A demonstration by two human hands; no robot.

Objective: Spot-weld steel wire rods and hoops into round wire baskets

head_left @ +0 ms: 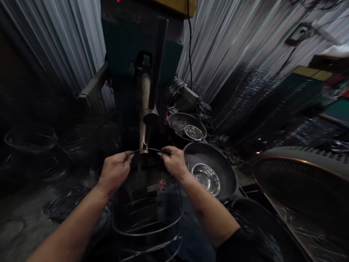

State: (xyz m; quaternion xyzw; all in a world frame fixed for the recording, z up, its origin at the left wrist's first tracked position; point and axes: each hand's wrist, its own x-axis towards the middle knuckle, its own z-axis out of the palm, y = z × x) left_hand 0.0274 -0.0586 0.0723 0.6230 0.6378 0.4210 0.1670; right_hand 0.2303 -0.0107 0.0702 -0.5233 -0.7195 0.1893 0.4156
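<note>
My left hand [114, 173] and my right hand [171, 162] pinch the two ends of a thin curved metal wire [145, 149], which arcs between them. The wire passes just in front of the lower tip of a vertical rod-like electrode [144, 147] on a green machine [133, 47], possibly a spot welder. Below my hands, several large wire hoops [147, 227] lie stacked over my jeans-covered lap [188, 225]. A steel bowl [205, 179] sits in a dark round pan [215, 163] just beyond my right hand.
A shallow metal pan [187, 125] holding small wire pieces stands behind the dark pan, beside a coil of wire [177, 96]. Stacks of wire mesh [245, 98] lean at the right before a corrugated metal wall [226, 36]. A large copper-rimmed round frame [300, 182] fills the lower right. Dark wire baskets [29, 138] lie at the left.
</note>
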